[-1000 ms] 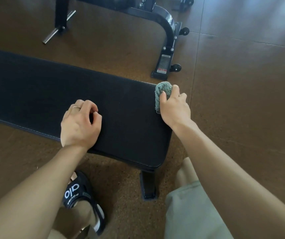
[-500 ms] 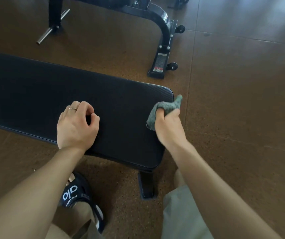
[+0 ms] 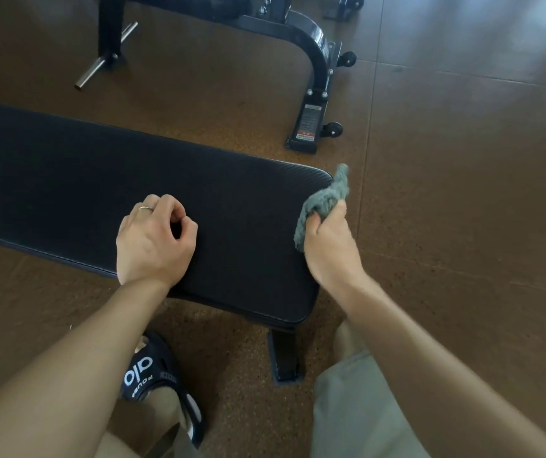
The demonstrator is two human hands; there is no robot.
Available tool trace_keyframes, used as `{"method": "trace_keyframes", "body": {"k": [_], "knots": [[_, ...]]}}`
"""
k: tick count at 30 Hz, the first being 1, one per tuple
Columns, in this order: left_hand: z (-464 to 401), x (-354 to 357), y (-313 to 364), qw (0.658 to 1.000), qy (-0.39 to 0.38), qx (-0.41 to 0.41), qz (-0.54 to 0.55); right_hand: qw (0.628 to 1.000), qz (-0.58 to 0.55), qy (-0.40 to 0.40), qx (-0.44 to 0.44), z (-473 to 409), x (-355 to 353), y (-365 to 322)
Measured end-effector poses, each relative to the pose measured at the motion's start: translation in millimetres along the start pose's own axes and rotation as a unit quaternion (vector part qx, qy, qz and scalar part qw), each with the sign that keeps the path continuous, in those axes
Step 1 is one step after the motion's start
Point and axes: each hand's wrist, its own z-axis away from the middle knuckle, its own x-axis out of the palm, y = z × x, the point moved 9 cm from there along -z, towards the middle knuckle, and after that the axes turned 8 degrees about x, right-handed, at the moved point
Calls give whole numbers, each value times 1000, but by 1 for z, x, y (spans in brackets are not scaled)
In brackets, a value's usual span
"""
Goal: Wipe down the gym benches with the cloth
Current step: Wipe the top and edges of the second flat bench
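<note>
A long black padded gym bench [image 3: 66, 166] runs from the left edge to the middle of the view. My right hand [image 3: 329, 246] grips a bunched grey-green cloth [image 3: 326, 200] against the bench's right end, with part of the cloth sticking up past the pad's corner. My left hand [image 3: 154, 241] rests on the top of the pad near its front edge, fingers loosely curled with nothing in them and a ring on one finger.
A second machine's black steel frame [image 3: 314, 61] with small wheels and a chrome bar [image 3: 106, 57] stands on the brown floor behind the bench. The bench's leg [image 3: 284, 355] stands between my knees; my foot in a black slide sandal [image 3: 162, 378] is below the pad.
My right hand pulled the cloth from the pad's far right corner toward me along the right end, and the cloth now bunches up more. My left hand stayed in place.
</note>
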Motion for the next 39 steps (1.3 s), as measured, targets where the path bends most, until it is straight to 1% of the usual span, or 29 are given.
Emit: {"method": "trace_keyframes", "body": {"k": [2, 5, 7, 9, 10, 12, 14, 17, 20, 23, 26, 28, 32, 34, 37, 39], "knots": [[0, 0, -1, 1000, -1, -5, 1, 999, 30, -12, -2, 36, 10, 11], [0, 0, -1, 1000, 1, -3, -1, 992, 118, -31, -43, 72, 14, 17], [0, 1, -1, 1000, -2, -3, -3, 979, 195, -8, -63, 63, 3, 17], [1, 1, -1, 1000, -1, -6, -1, 973, 221, 1, -62, 42, -6, 14], [1, 1, -1, 1000, 1, -6, 1, 979, 194, -15, -55, 31, -6, 11], [2, 0, -1, 1000, 5, -7, 6, 995, 88, -40, -35, 15, -2, 3], [2, 0, -2, 1000, 7, -4, 9, 999, 18, -36, -9, 6, 2, -1], [2, 0, -3, 1000, 8, 1, 10, 1000, 1, -6, 27, -13, 0, -7], [2, 0, -1, 1000, 9, 1, 9, 998, 31, 20, 43, -41, -7, -24], [2, 0, -1, 1000, 11, -4, 10, 990, 138, 37, -5, -64, -10, -55], [1, 1, -1, 1000, 6, -8, 16, 957, 276, 22, -89, -73, 10, -93], [1, 1, -2, 1000, 2, -11, 18, 933, 329, -1, -146, -72, 36, -114], [-1, 2, -1, 1000, -4, -12, 16, 892, 384, -4, -237, -59, 80, -137], [-1, 2, 0, 1000, -6, -13, 16, 877, 399, -2, -268, -57, 90, -140], [1, 0, -1, 1000, -1, -20, 20, 875, 385, -2, -294, -56, 87, -138], [2, -1, -2, 1000, -1, -21, 23, 880, 369, -8, -298, -58, 79, -133]]}}
